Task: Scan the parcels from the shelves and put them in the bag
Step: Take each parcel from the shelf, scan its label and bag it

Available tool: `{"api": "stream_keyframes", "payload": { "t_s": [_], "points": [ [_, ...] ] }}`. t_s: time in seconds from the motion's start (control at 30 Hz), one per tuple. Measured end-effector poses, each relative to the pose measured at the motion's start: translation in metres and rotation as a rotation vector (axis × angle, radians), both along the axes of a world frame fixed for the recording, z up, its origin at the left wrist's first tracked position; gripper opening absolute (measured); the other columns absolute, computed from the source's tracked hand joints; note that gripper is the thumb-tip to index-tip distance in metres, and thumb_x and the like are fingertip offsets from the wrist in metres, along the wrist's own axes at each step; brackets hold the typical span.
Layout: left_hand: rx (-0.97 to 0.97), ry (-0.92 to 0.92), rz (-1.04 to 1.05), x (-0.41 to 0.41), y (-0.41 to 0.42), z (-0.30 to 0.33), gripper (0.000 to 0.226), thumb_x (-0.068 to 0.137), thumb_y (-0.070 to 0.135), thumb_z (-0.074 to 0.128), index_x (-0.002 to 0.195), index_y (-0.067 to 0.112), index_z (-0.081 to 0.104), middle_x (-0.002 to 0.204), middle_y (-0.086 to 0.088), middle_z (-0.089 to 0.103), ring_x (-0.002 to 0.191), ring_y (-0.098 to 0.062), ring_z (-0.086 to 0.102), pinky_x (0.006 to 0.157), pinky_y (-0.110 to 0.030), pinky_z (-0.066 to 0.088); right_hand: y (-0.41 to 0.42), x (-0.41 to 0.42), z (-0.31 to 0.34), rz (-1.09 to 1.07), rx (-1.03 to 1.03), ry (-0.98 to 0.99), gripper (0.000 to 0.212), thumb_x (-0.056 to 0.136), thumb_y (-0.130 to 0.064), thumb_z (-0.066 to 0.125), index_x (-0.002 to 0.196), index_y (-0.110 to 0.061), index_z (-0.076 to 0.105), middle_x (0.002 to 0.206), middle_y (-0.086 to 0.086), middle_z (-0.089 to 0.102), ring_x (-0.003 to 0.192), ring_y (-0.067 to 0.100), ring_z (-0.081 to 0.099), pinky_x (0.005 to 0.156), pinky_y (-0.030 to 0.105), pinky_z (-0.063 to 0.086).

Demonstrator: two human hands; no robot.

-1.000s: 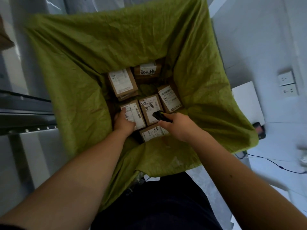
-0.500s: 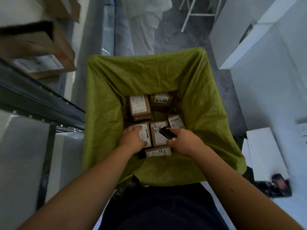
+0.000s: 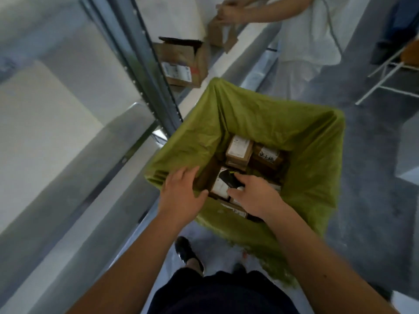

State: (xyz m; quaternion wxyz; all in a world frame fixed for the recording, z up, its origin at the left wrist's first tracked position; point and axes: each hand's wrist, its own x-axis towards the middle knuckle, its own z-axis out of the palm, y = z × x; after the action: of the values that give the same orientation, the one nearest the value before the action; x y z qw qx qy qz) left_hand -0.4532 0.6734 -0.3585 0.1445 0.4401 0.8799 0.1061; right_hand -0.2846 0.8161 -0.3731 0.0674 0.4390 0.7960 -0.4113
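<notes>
A green bag [image 3: 301, 141] stands open in front of me with several brown labelled parcels [image 3: 239, 149] lying at its bottom. My right hand [image 3: 256, 196] is inside the bag's mouth and grips a black handheld scanner [image 3: 229, 180] just above the parcels. My left hand [image 3: 181, 196] hovers at the bag's near left rim with its fingers spread, holding nothing. On the metal shelf [image 3: 145, 62] to the left stands a brown parcel [image 3: 181, 64] with a white label.
A grey shelf upright [image 3: 156, 91] runs close beside the bag's left corner. Another person in white [image 3: 303, 41] stands behind the bag and handles a brown box [image 3: 217, 35]. White frame legs [image 3: 385, 71] stand at the far right on the grey floor.
My left hand has let go of the parcel in the bag and risen to the rim, fingers spread. The view has swung up and left, showing the shelf and the other person.
</notes>
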Motion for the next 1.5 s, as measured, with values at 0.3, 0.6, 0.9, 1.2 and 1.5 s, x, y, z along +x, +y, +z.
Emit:
{"api": "stream_keyframes", "payload": {
  "t_s": [0.3,0.6,0.9,1.2,1.5],
  "points": [
    [0.075,0.148,0.294,0.006,-0.108,0.043,0.078,0.094,0.062,0.056,0.162,0.035,0.029,0.168,-0.004,0.03,0.157,-0.028,0.019,0.127,-0.045,0.016,-0.065,-0.05,0.044,0.278,0.129,0.168,0.069,0.095,-0.062,0.052,0.158,-0.041,0.034,0.133,0.007,0.054,0.113,0.026,0.056,0.089,0.039,0.047],
    [0.085,0.209,0.707,0.026,-0.278,0.076,0.086,0.091,0.06,0.064,0.163,0.037,0.024,0.17,-0.003,0.027,0.159,-0.026,0.016,0.127,-0.046,0.017,-0.201,-0.101,0.084,0.622,0.192,0.328,0.065,0.097,-0.056,0.058,0.156,-0.037,0.04,0.126,0.01,0.063,0.104,0.025,0.062,0.084,0.037,0.052],
    [0.08,0.294,0.902,0.078,-0.47,0.136,0.088,0.089,0.069,0.059,0.163,0.043,0.021,0.172,-0.002,0.022,0.16,-0.027,0.012,0.126,-0.05,0.017,-0.396,-0.106,0.13,0.904,0.271,0.463,0.065,0.095,-0.063,0.059,0.154,-0.041,0.041,0.12,0.01,0.061,0.099,0.029,0.064,0.085,0.042,0.055],
    [0.173,0.395,0.959,0.105,-0.591,0.202,0.085,0.086,0.069,0.061,0.16,0.045,0.028,0.169,0.002,0.03,0.157,-0.026,0.018,0.125,-0.054,0.024,-0.508,-0.102,0.195,0.952,0.097,0.699,0.058,0.092,-0.058,0.063,0.147,-0.049,0.049,0.102,-0.019,0.065,0.083,0.002,0.061,0.068,0.028,0.051],
    [0.253,0.455,0.901,0.066,-0.61,0.243,0.085,0.087,0.069,0.062,0.161,0.045,0.028,0.17,0.003,0.028,0.157,-0.026,0.02,0.123,-0.053,0.026,-0.509,-0.127,0.246,0.922,0.211,0.772,0.066,0.087,-0.063,0.062,0.149,-0.046,0.047,0.11,-0.013,0.062,0.085,-0.002,0.058,0.066,0.024,0.047]
  ]
}}
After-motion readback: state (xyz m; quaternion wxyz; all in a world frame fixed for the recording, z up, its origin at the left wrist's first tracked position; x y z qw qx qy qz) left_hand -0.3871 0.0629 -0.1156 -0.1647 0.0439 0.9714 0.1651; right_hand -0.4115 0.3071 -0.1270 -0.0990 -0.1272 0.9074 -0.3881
